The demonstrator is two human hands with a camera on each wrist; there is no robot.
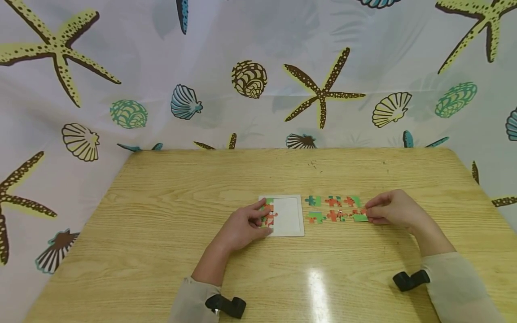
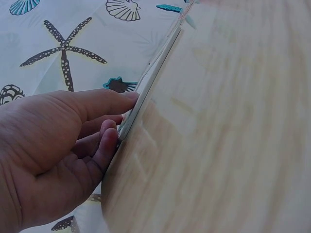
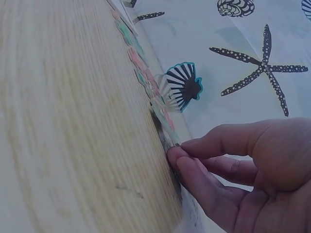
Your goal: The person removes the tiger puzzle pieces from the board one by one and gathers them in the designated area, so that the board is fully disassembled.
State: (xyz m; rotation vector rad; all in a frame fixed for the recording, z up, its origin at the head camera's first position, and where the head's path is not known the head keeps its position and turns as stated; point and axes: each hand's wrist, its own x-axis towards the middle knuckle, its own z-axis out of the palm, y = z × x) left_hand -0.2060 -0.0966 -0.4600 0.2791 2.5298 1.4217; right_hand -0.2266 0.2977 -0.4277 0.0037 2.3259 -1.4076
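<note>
A white puzzle tray (image 1: 288, 215) lies flat on the table, with joined orange and green pieces (image 1: 269, 219) along its left side. My left hand (image 1: 245, 226) holds the tray at that side, thumb by the near edge and fingers over the pieces. In the left wrist view, thumb and fingertips meet the tray's rim (image 2: 150, 80). To the right, my right hand (image 1: 393, 210) pinches a green and orange puzzle piece (image 1: 359, 216) at its right edge. The right wrist view shows this piece (image 3: 164, 119) tilted, a dark shadow beneath it.
Several loose puzzle pieces (image 1: 315, 217) lie in two rows between the tray and my right hand. The wooden table (image 1: 161, 233) reaches back to a white curtain (image 1: 218, 45) printed with starfish and shells. Black wrist mounts (image 1: 226, 306) sit on both sleeves.
</note>
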